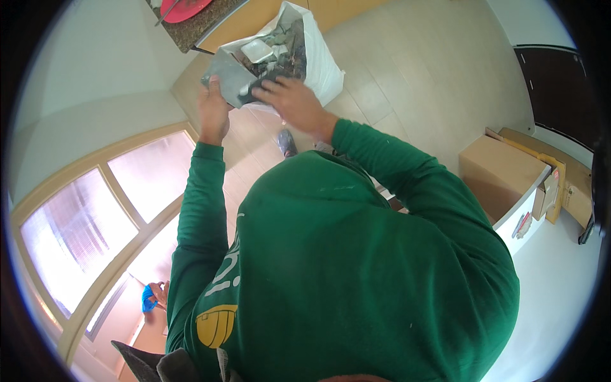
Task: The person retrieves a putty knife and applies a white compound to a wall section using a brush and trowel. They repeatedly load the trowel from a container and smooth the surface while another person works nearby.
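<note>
A white bag stands open at the top of the view, holding jumbled dark debris and a small white tray. My left hand grips a flat grey piece at the bag's left side, thumb pressed on it. My right hand lies over a dark object at the bag's front, fingers curled onto it; what the object is, I cannot make out.
A counter with a red plate is at upper left, a glazed frame at left. Cardboard boxes sit at right near a dark panel. Beyond the frame is what looks like a person in blue.
</note>
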The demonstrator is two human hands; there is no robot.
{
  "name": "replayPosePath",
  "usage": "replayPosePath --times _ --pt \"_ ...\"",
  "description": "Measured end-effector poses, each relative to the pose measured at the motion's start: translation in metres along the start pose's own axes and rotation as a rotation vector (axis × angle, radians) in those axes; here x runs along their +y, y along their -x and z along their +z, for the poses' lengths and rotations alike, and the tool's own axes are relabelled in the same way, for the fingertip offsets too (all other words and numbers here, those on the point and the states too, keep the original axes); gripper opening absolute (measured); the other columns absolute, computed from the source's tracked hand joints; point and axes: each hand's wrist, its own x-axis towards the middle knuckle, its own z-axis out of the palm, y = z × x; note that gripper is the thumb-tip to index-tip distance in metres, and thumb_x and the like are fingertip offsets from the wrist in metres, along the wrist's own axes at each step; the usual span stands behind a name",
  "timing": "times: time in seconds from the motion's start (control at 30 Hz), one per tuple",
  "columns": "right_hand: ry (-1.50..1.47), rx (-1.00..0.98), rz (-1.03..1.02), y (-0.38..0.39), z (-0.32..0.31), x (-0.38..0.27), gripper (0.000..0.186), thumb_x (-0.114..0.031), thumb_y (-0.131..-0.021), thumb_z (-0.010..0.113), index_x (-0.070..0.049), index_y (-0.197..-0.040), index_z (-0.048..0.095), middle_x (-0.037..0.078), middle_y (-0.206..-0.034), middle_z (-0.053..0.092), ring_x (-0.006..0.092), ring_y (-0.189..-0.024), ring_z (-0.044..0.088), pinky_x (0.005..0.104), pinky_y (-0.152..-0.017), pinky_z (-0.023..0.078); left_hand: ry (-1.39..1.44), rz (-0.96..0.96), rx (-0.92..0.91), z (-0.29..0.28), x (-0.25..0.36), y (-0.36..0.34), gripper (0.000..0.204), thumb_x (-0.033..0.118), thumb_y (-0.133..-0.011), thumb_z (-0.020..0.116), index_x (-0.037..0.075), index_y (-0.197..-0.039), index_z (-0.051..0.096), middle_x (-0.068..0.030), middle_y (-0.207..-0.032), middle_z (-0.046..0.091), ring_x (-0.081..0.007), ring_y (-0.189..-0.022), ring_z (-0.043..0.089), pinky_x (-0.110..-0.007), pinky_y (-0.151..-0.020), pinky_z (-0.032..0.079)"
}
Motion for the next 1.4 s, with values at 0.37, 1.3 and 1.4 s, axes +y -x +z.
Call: replayPosePath --times 0.37,1.3,1.4 --pt "0.055 0.051 -0.113 0.006 -0.012 -0.001 0.043 -0.013 -0.087 0.061 -0.016 -0.13 0.063 0.005 -0.122 0.066 0.0294 -0.109 0.063 0.0409 -0.091 0.05 -0.535 0.157 -0.074 -0.023 -0.016 -0.021 0.044 0.036 -0.109 0.045 -0.002 -0.124 0.063 -0.0089 -0.097 0.069 -0.0126 -0.08 0.064 -0.029 -0.066 0.052" --pt "-0.17 0.006 0.273 -0.043 -0.019 0.002 0.017 -0.014 -0.088 0.059 -0.009 -0.104 0.062 0.011 -0.09 0.072 0.0334 -0.077 0.072 0.0483 -0.063 0.056 -0.158 0.144 -0.336 0.009 -0.032 -0.006 0.028 0.009 -0.101 0.056 -0.001 -0.126 0.064 -0.0036 -0.11 0.069 -0.0112 -0.096 0.059 -0.028 -0.086 0.049" --pt "-0.193 0.096 0.174 -0.039 -0.017 -0.008 0.017 -0.015 -0.089 0.06 -0.009 -0.104 0.063 0.014 -0.09 0.072 0.0339 -0.074 0.072 0.0477 -0.062 0.057 -0.177 0.124 -0.322 0.001 -0.041 -0.01 0.028 0.012 -0.102 0.058 0.0 -0.127 0.063 -0.0024 -0.107 0.068 -0.0092 -0.092 0.058 -0.027 -0.082 0.048"
